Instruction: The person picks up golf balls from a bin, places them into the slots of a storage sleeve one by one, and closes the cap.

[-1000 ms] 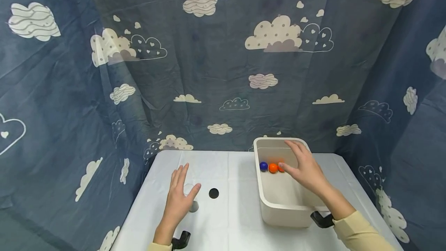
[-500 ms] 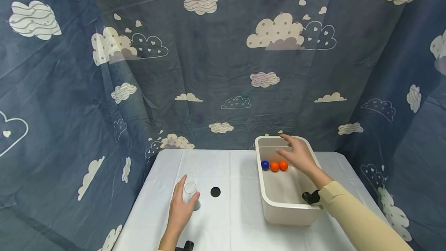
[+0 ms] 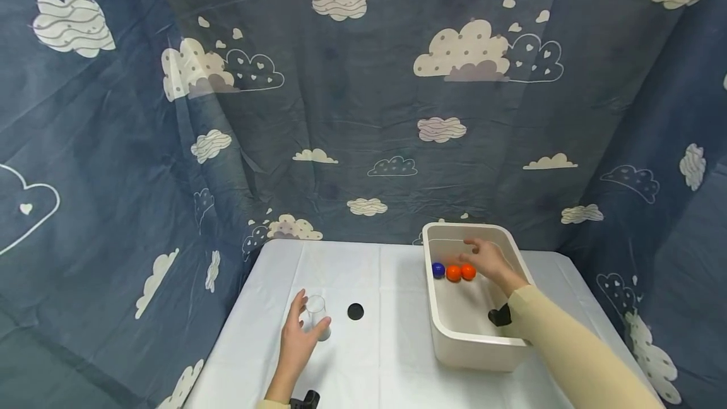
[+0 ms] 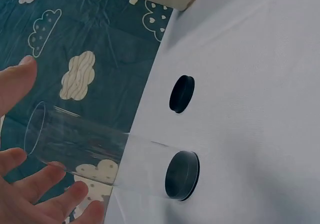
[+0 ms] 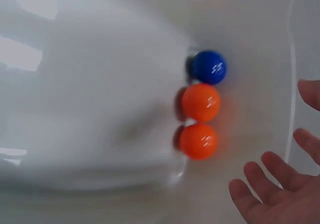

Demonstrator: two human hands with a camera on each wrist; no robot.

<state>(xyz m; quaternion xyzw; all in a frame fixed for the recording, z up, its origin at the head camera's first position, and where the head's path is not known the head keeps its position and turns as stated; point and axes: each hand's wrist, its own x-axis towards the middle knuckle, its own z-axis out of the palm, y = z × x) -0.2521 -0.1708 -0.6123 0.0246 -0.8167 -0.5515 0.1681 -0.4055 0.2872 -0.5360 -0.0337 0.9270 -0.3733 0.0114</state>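
A clear cylinder with a dark base stands on the white table at the left. My left hand is spread beside it, fingers on its left side and thumb in front; in the left wrist view the thumb is apart from the wall, and whether the fingertips touch it is hard to tell. My right hand reaches into the off-white bin, holding nothing, its fingers loosely bent. On the bin floor lie a blue ball and two orange balls, one in the middle and one at the end.
A black round disc lies on the white table, right of the cylinder. The bin's high walls surround the right hand. A dark cloud-print curtain hangs behind the table and along both sides.
My right hand has moved forward and down into the bin towards the balls, its fingers drawing in. My left hand has closed in around the clear cylinder. The head view has shifted slightly.
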